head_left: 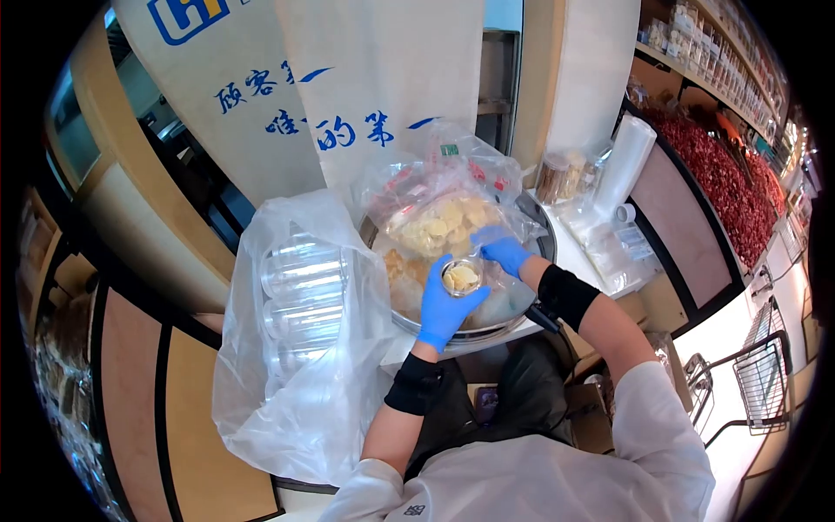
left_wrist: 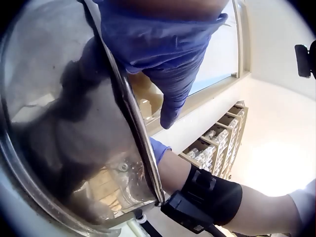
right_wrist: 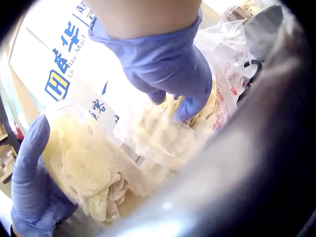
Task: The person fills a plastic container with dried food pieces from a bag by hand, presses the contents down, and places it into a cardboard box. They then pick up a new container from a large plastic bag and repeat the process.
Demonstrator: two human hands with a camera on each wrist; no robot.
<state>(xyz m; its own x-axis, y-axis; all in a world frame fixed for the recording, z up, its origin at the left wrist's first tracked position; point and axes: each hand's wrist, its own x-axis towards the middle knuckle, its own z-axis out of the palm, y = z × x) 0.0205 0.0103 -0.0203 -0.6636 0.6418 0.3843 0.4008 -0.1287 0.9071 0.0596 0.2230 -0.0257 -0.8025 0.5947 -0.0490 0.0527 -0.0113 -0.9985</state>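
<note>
My left hand point(head_left: 444, 315), in a blue glove, grips a clear round jar point(right_wrist: 79, 153) partly filled with pale yellow dried slices. The jar's open mouth faces up in the head view. Just right of it, my gloved right hand point(head_left: 506, 252) reaches to an open plastic bag point(head_left: 409, 174) of similar pale slices point(head_left: 452, 217). In the right wrist view its thumb and fingers curl in among those slices point(right_wrist: 170, 106). The bag lies over a wide round metal pan point(head_left: 409, 324). Only the back of the left hand and the pan's side show clearly in the left wrist view.
A large plastic bag of stacked clear jars point(head_left: 304, 296) stands left of the pan. To the right are filled containers point(head_left: 557, 174), a plastic roll point(head_left: 628, 157) and flat clear bags point(head_left: 609, 248). A white printed panel point(head_left: 296, 52) rises behind.
</note>
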